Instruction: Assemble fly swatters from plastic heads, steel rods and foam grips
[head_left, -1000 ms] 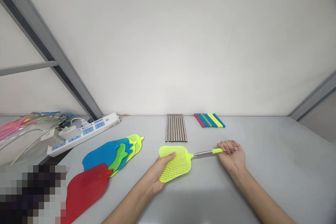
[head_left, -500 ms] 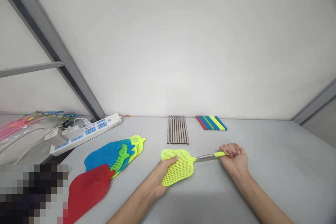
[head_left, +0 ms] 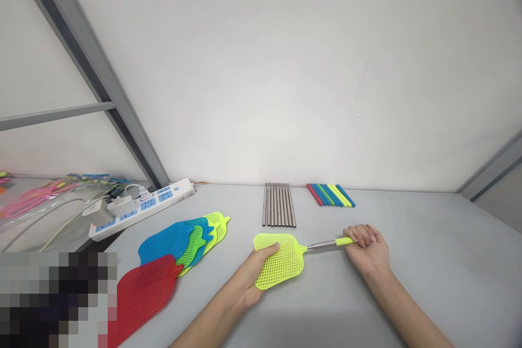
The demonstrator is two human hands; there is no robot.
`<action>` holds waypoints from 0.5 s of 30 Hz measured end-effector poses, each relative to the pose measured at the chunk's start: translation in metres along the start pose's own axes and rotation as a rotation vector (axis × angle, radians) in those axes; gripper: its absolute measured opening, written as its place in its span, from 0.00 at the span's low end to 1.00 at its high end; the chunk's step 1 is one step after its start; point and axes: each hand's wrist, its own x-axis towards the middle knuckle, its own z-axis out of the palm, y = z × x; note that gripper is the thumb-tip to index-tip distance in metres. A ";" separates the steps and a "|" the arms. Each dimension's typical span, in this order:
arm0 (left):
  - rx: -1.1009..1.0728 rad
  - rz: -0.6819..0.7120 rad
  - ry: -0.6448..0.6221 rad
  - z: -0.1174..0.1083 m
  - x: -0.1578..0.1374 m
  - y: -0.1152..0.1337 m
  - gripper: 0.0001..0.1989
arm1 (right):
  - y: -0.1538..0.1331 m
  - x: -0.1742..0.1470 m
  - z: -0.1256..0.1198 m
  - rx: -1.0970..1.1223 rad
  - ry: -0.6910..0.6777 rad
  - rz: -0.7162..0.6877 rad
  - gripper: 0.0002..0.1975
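A yellow-green fly swatter [head_left: 285, 262] spans my two hands just above the table. My left hand [head_left: 253, 277] is closed on the perforated head, its thumb lying across the top. At the other end, my right hand [head_left: 369, 250] wraps round the yellow grip, covering its far end. Between head and grip shows a short metal rod [head_left: 321, 245]. Behind the swatter lie several metal rods [head_left: 279, 205] side by side, and to their right a row of coloured handle grips [head_left: 331, 195]. Left of my left hand, loose swatter heads overlap: blue [head_left: 163, 242], green [head_left: 191, 250], yellow [head_left: 222, 228] and red [head_left: 147, 296].
A white power strip [head_left: 157, 203] with plugs and cables lies at the back left. Beside it are plastic bags with pink items [head_left: 36, 201]. A white wall [head_left: 277, 76] bounds the grey table [head_left: 428, 244] behind, with metal frame posts at both sides.
The whole view has shifted slightly, moving things a little to the right in the picture. Both hands keep the same hold on the fly swatter.
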 end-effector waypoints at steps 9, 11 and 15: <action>0.047 0.049 -0.019 -0.005 0.000 0.013 0.18 | 0.000 -0.001 0.002 -0.047 -0.041 0.058 0.15; 0.057 0.067 -0.016 -0.005 0.000 0.016 0.18 | 0.001 0.000 0.001 -0.065 -0.052 0.061 0.15; 0.087 0.110 0.015 -0.004 -0.002 0.018 0.17 | 0.004 0.004 -0.002 -0.156 -0.085 0.065 0.14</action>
